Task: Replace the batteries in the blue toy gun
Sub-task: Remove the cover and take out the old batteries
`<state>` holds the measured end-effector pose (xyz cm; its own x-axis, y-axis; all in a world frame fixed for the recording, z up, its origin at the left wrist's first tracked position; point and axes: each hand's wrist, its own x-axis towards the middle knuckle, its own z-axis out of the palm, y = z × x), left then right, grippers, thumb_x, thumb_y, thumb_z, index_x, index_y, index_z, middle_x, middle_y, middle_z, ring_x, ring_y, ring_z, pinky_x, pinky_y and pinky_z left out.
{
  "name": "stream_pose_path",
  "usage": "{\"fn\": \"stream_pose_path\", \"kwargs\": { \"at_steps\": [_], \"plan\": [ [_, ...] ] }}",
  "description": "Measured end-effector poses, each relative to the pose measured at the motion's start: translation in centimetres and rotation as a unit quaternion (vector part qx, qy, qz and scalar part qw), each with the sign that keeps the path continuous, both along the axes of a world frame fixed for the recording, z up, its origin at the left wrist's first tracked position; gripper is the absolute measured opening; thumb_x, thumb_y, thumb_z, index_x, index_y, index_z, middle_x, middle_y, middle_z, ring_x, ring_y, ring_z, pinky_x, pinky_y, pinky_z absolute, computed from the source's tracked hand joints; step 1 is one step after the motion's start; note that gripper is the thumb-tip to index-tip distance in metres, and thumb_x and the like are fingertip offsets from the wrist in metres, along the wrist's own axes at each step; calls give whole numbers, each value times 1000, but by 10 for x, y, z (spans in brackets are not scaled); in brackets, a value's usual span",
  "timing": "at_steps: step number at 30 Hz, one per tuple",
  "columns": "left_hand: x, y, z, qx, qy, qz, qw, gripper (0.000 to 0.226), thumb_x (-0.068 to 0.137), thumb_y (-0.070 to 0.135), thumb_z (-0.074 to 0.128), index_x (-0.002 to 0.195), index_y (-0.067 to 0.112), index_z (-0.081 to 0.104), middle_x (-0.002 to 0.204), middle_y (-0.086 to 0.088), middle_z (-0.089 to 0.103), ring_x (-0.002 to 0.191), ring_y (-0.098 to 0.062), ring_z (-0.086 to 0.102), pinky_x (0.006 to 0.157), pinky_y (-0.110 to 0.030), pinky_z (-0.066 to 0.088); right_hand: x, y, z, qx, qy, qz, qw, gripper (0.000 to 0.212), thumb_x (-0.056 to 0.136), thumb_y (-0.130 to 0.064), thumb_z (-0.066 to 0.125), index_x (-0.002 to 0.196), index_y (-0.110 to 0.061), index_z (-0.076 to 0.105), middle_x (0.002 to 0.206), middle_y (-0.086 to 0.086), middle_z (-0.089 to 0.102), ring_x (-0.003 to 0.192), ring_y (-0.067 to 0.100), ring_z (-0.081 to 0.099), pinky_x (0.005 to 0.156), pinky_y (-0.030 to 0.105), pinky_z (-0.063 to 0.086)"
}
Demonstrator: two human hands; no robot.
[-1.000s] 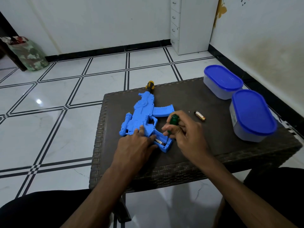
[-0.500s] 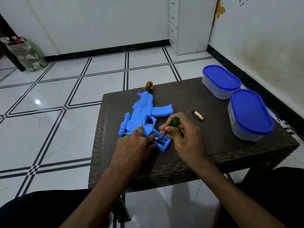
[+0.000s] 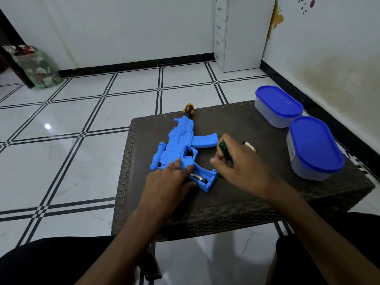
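The blue toy gun (image 3: 181,145) lies flat on the dark wicker table (image 3: 236,124), muzzle pointing away. Its grip compartment is uncovered and a battery (image 3: 198,177) sits inside. My left hand (image 3: 168,182) presses flat on the gun's rear, fingers spread, next to the compartment. My right hand (image 3: 240,167) hovers just right of the grip, closed around a green-handled screwdriver (image 3: 225,150). A loose battery (image 3: 249,146) rests on the table beyond my right hand.
Two clear containers with blue lids (image 3: 277,105) (image 3: 314,147) stand at the table's right side. A yellow-and-black tool (image 3: 188,109) pokes past the far table edge by the muzzle. A white drawer unit (image 3: 236,33) stands in the corner on the tiled floor.
My right hand has drawn the screwdriver away from the grip to the right, uncovering the battery in the compartment. My left hand stays on the gun.
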<state>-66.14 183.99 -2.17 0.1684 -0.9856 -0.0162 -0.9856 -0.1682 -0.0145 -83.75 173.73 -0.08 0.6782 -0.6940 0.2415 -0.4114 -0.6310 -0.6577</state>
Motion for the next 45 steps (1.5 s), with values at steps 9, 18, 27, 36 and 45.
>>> {"fn": "stream_pose_path", "kwargs": {
  "at_steps": [9,18,27,36,45],
  "plan": [
    [6,2,0,-32,24,13,999,46,95,48,49,137,32,44,152,11,37,125,-17,51,89,-34,47,13,-20,-5,3,157,97,983,29,80,-20,80,91,-19,53,89,-18,55,84,-1,53,66,15,39],
    [7,2,0,-46,20,8,999,42,97,41,48,138,33,42,149,10,40,122,-17,53,85,-33,46,31,-30,-9,-4,175,175,969,34,74,-21,84,94,-19,56,87,-18,52,88,-1,47,75,26,42],
    [6,1,-9,-45,15,8,999,41,98,38,45,138,27,45,148,5,42,125,-18,53,82,-36,50,26,-20,-20,12,98,155,983,18,92,-4,62,88,-18,52,105,-7,69,87,0,66,72,16,47],
    [8,1,-13,-74,36,-3,997,27,87,27,61,112,23,67,124,-1,64,91,-25,70,55,-37,55,40,-7,-13,-14,34,127,991,39,90,-7,62,71,-31,36,86,-2,70,76,9,69,65,34,56],
    [7,2,-5,-49,27,11,998,44,101,41,40,144,33,38,157,9,30,133,-12,44,91,-35,50,-3,-29,2,-41,11,-71,997,16,84,-8,72,82,-11,57,82,-9,64,73,5,62,62,25,52]
  ]
}}
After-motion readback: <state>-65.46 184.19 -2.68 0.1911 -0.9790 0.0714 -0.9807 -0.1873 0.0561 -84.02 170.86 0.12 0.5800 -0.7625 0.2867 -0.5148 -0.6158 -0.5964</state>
